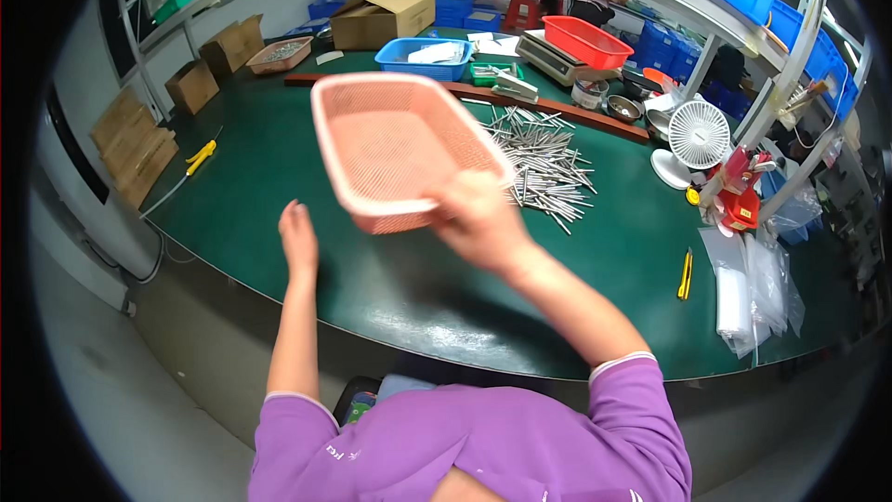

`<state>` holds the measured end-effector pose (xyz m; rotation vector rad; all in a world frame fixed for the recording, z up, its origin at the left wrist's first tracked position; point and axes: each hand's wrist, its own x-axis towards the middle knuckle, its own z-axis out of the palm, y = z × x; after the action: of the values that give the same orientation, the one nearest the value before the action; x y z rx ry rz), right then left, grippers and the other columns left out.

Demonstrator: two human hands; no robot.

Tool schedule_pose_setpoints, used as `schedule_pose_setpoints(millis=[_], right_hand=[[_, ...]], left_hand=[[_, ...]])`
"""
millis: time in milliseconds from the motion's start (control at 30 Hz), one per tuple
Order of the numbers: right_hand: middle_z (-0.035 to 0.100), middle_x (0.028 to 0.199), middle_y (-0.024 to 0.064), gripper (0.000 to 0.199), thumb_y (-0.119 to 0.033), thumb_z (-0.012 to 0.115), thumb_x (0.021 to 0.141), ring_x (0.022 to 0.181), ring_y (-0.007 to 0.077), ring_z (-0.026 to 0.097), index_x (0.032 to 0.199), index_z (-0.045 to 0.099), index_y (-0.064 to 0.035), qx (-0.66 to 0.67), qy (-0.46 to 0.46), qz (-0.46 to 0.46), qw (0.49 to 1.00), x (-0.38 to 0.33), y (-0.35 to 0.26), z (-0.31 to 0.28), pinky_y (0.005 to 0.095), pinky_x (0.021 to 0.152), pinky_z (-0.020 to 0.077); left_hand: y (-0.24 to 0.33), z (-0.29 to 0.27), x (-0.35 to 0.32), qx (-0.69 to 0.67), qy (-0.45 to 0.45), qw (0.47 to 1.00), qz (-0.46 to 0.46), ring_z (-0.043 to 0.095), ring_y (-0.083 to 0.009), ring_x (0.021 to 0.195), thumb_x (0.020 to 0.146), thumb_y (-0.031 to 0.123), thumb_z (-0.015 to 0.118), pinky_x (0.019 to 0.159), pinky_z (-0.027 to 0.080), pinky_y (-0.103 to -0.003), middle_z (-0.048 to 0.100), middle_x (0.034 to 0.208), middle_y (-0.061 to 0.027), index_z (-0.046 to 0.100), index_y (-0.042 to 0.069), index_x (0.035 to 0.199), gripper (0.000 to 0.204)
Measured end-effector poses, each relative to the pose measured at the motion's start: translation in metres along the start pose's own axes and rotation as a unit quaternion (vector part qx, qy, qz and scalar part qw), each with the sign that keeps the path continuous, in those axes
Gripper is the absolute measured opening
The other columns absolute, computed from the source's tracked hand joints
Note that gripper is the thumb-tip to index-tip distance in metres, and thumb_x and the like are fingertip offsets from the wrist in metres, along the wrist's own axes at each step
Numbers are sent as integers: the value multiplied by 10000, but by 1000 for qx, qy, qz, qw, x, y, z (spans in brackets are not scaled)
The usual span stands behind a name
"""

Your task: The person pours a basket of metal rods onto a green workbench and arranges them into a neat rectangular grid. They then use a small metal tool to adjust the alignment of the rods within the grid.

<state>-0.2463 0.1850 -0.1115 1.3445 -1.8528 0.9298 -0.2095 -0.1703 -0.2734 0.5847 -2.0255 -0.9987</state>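
A pink mesh plastic basket [395, 144] is held up over the green table, tilted so that its bare inside shows. My right hand [483, 218] grips it by the near right corner. To the left of the basket, apart from it, my left hand [298, 237] is raised above the table with nothing in it; its fingers are stretched out. Behind and to the right of the basket lies a loose pile of thin metal rods [544, 163], partly hidden by the basket and my right hand.
A reddish-brown bar [595, 119] crosses the table behind the rods. Beyond it stand a blue tray [424, 56] and a red tray [587, 42] on a scale. A white fan [699, 136], a yellow cutter [685, 275] and plastic bags [762, 284] are at right; a yellow air gun [201, 157] lies left.
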Motion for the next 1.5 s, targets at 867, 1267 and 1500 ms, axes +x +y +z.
schedule_pose_setpoints(millis=[867,1267,1500], right_hand=[[716,1152,171,540,-492,629,872,1059,356,681,1227,685,-89,56,-537,766,348,-486,-243,-176,441,930,529],[717,1091,175,417,-273,695,844,957,293,684,1171,668,-15,-71,-127,928,344,-459,-197,-128,421,855,540],[717,1056,177,364,-145,734,827,897,256,686,1138,658,28,-71,89,901,419,-576,-271,-174,409,811,547]], left_hand=[[-43,-224,-194,424,-529,724,-128,410,-437,1395,711,616,795,1108,414,-479,445,1489,-261,454,4,1456,1022],[-86,-246,-211,375,-561,697,-243,657,-349,1112,664,565,793,974,516,-418,685,1173,-195,642,111,1237,746],[-3,-156,-199,308,-557,724,-265,656,-390,1117,725,579,762,953,516,-438,688,1169,-232,610,80,1236,730]])
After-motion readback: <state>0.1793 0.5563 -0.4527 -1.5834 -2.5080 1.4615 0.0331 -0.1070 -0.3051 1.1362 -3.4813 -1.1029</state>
